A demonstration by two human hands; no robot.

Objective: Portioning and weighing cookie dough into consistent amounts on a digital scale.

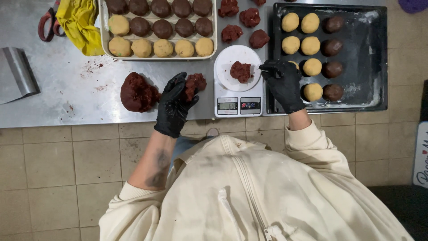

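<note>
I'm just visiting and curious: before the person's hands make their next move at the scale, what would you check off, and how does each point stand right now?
1. Red dough piece lies fully on the round white plate of the digital kitchen scale: ok.
2. Right hand in a black glove is off the plate, so it adds no weight: ok, it sits beside the plate's edge.
3. Scale display readable: cannot tell, too small.
4. Left hand holds a spare red dough lump: ok.
5. Large dark red dough mass within reach on the steel table: ok.
6. Free spot on the black baking tray: ok, its right part is bare.
</note>
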